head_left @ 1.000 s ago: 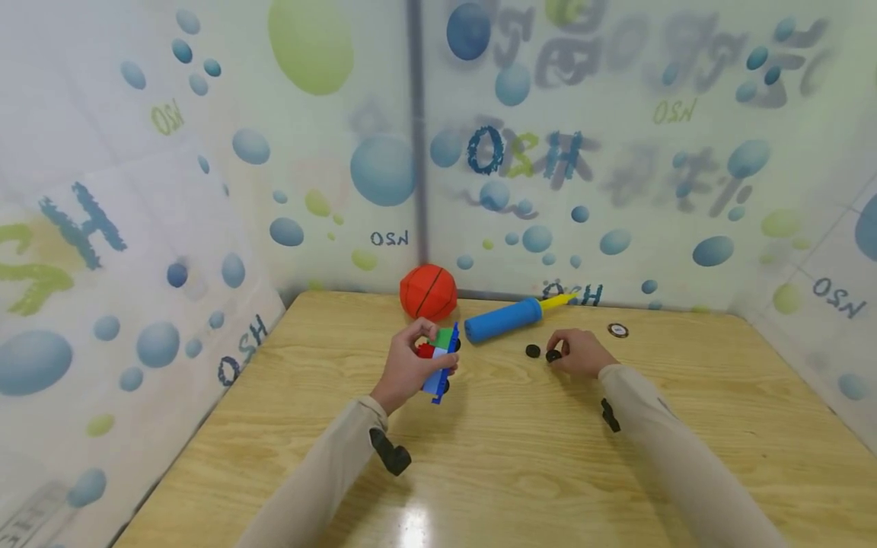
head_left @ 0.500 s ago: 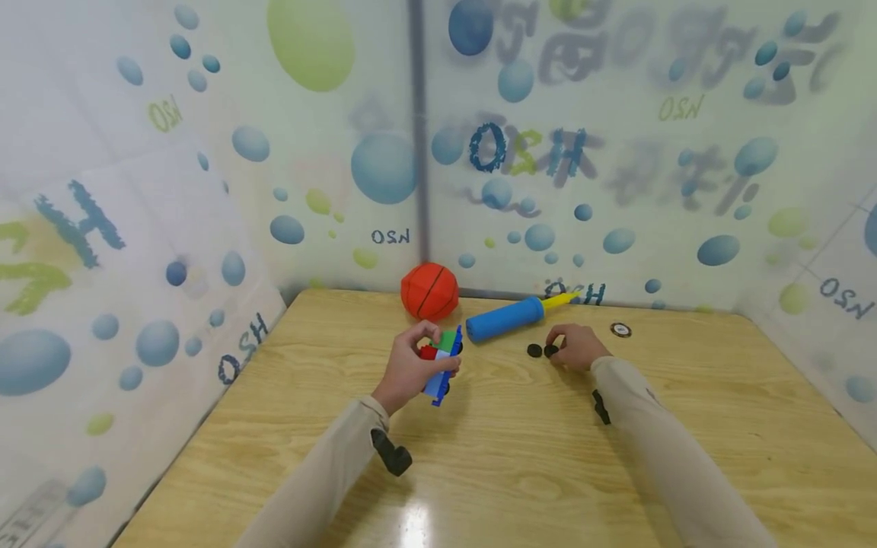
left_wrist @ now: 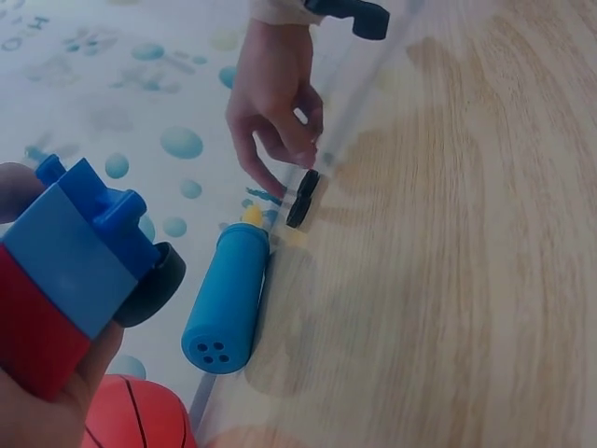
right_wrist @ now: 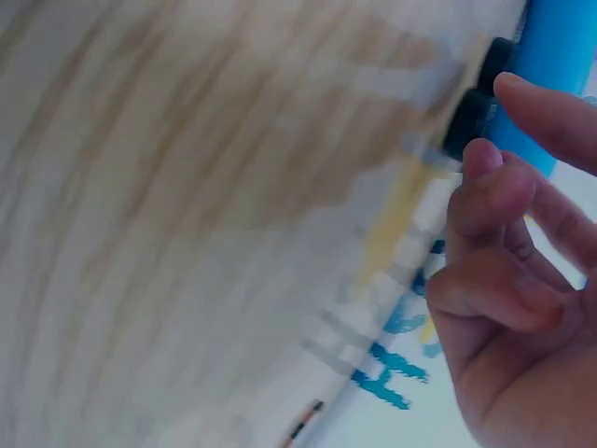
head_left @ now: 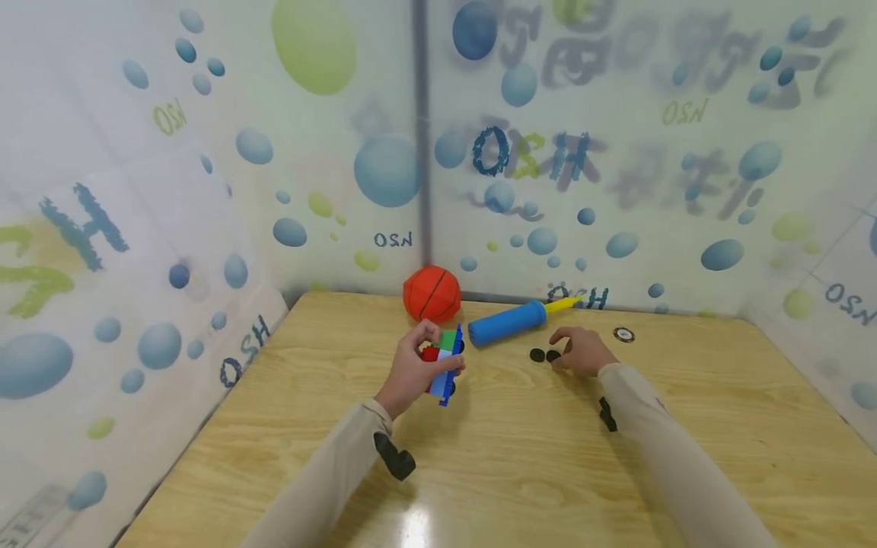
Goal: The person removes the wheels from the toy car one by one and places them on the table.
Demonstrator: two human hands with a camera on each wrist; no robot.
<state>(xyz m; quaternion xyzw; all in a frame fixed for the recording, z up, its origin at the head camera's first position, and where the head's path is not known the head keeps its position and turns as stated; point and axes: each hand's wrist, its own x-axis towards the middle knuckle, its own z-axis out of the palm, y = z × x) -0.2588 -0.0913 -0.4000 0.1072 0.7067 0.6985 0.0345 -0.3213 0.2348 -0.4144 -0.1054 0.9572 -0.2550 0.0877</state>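
Observation:
My left hand (head_left: 407,369) grips a toy block car (head_left: 439,384), thumb on one side and fingers on the other, raised over the table. The car has a blue wheeled base with red, green and light blue blocks; in the left wrist view a black wheel (left_wrist: 154,285) shows on its underside. Two small black discs (head_left: 537,355), like toy wheels, lie side by side on the wood. At the right one of them (head_left: 553,356) is my right hand (head_left: 582,352), thumb and forefinger spread apart. In the right wrist view its fingertips are right by the discs (right_wrist: 469,124).
Behind the left hand, a red ball (head_left: 432,294) stands near the back wall. A blue hand pump (head_left: 508,323) with a yellow nozzle (head_left: 565,303) lies right of the ball. One round chip (head_left: 624,334) rests beyond the right hand. Printed walls border the wooden table (head_left: 521,457).
My right fingers were at the right disc and shifted it slightly toward the other one; now they have spread off it. The left hand keeps the toy block car almost still.

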